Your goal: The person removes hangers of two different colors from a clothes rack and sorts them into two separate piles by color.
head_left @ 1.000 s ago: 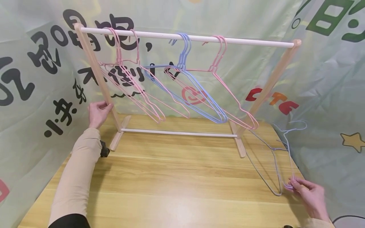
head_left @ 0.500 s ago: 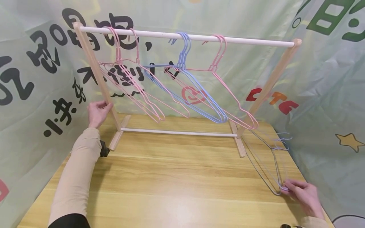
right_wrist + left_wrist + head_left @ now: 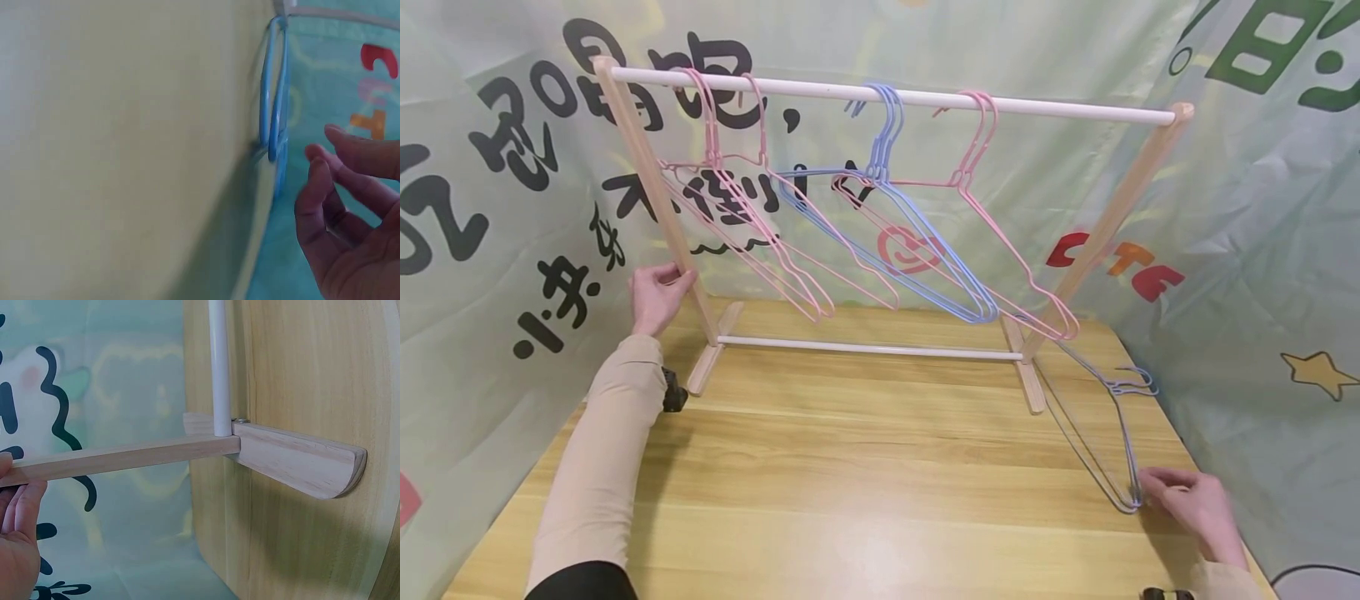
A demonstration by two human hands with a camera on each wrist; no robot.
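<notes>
My left hand (image 3: pixel 658 300) grips the left wooden upright (image 3: pixel 131 459) of a small clothes rack, thumb on one side and fingers on the other. Low at the right, my right hand (image 3: pixel 1195 508) holds nothing, its fingers loosely bent. Its fingertips are right beside the lower corner of some blue wire hangers (image 3: pixel 1133 388) lying together on the table. The right wrist view shows a small gap between that hand (image 3: pixel 350 187) and the blue hangers (image 3: pixel 281 94). From the rack's white top rail (image 3: pixel 820 87) hang several pink hangers (image 3: pixel 712 146) and blue hangers (image 3: pixel 880 162).
The rack stands on two wooden feet (image 3: pixel 1033 387) joined by a white lower bar (image 3: pixel 865 347). A wood-grain table (image 3: pixel 865 467) lies beneath it. Printed fabric (image 3: pixel 1262 208) encloses the back and sides, close to the table's right edge and the hangers there.
My right hand has brought a light blue hanger left and down onto the one lying on the table, then let it go. My left hand stays on the upright.
</notes>
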